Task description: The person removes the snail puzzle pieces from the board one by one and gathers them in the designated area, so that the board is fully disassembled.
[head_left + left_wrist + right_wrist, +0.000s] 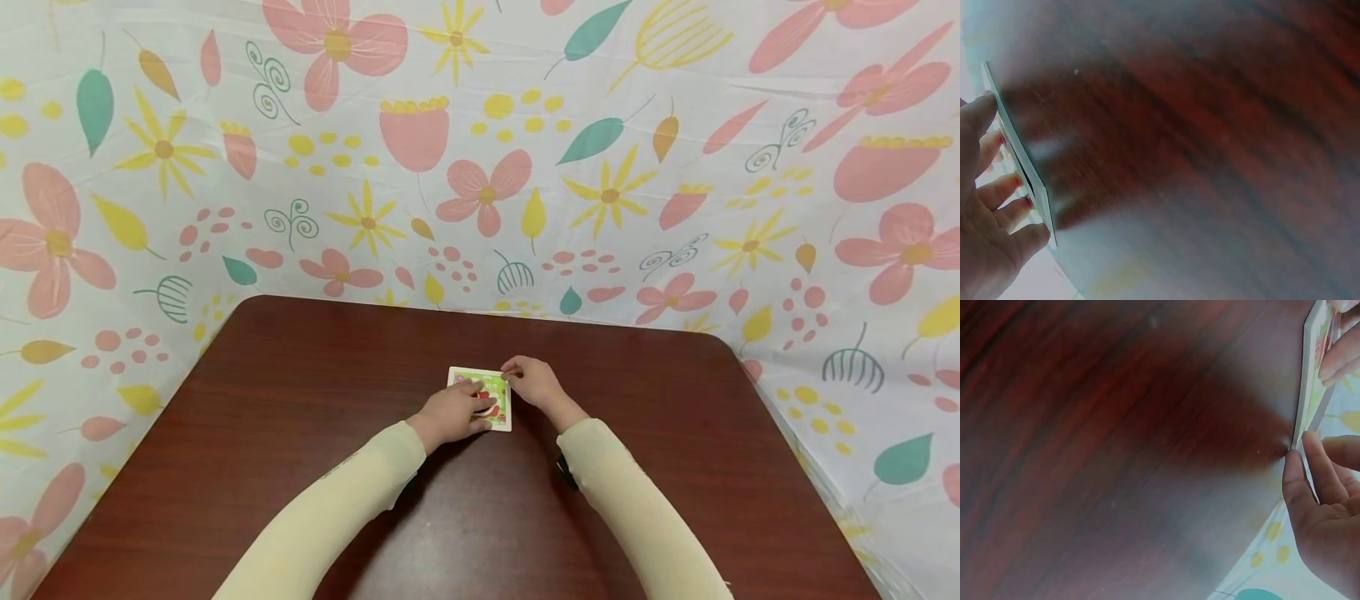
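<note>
Here, left fingers (483,404) spread over a green, white-bordered board (498,390) with red details while right fingers (513,364) pinch its corner.

Table (337,358): dark reddish-brown, wood-grained, polished, far corners rounded, with a soft patch of light (450,525) on the near part of the top and pale, hazy reflections in both wrist views. Cloth (480,125): white, lightly creased, hung behind the table and along both sides as walls, printed with pink flowers (337,46), yellow flowers (163,150), teal leaves (95,100), clustered dots (806,396) and thin scrolls (267,79). Lighting: even, with faint shadows on the tabletop.
</note>
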